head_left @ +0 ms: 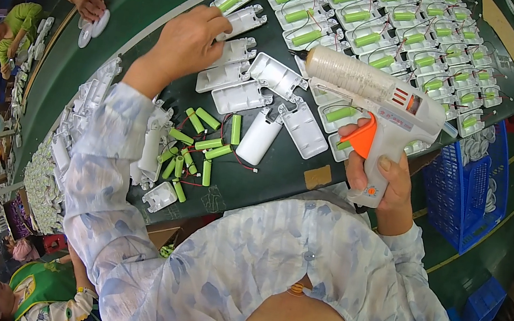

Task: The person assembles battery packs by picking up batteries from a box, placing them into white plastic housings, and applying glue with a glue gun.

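My right hand [389, 183] is wrapped round the handle of a white hot glue gun [408, 111], with fingers at its orange trigger. The gun's dark nozzle points left, over the rows of filled shells. At the far left of the work area, my left hand [185, 43] has its fingers curled and closed on the end of a white plastic shell [245, 21]. Just beyond it lies a shell with a green battery cell [230, 2]. Several bare white shells [261, 135] lie loosely between my hands. Nearer me is a heap of green cells [208, 144] with thin wires.
Rows of white shells with green cells [365, 39] cover the far side of the dark green table [223, 199]. White parts [86, 105] pile up at left, beside a green conveyor belt [104, 19]. Blue crates [462, 195] stand at right. Other people work at left.
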Demonstrator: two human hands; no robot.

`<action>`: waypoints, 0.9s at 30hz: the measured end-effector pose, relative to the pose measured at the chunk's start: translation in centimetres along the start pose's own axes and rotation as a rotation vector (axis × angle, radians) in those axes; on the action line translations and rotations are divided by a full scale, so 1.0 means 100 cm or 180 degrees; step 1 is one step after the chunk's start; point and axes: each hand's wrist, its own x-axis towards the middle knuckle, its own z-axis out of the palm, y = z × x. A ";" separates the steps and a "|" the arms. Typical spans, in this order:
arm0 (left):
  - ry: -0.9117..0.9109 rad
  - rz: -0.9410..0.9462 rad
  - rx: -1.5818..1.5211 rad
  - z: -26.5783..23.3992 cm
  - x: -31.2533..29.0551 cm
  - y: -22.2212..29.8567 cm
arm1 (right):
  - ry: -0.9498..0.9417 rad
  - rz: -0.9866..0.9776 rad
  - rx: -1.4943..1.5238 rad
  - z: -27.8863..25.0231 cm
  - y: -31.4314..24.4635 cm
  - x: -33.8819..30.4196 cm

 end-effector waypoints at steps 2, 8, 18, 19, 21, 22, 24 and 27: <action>-0.0005 -0.0660 -0.0295 0.000 -0.013 0.008 | -0.0171 -0.0128 0.0012 -0.002 0.000 -0.001; 0.0199 -0.2096 -0.0711 0.011 -0.033 0.023 | -0.0115 -0.0059 0.0025 -0.001 0.002 -0.003; 0.0258 -0.0183 -0.0864 0.005 -0.002 0.107 | -0.0026 -0.0203 -0.0057 -0.002 -0.001 -0.010; 0.0258 -0.0184 -0.0862 0.009 -0.002 0.110 | -0.0071 -0.0195 -0.0029 -0.001 -0.001 -0.010; 0.0278 0.0048 -0.0380 0.018 0.003 0.112 | -0.0117 -0.0192 0.0004 0.000 -0.002 -0.014; 0.0330 0.0141 -0.0430 0.022 0.006 0.115 | -0.0086 -0.0222 0.0000 0.000 -0.002 -0.015; 0.0332 0.0168 -0.0357 0.023 0.009 0.115 | -0.0058 -0.0261 0.0007 -0.001 -0.001 -0.017; 0.0558 0.0103 -0.0505 0.022 0.007 0.118 | -0.0083 -0.0249 0.0072 -0.007 0.000 -0.019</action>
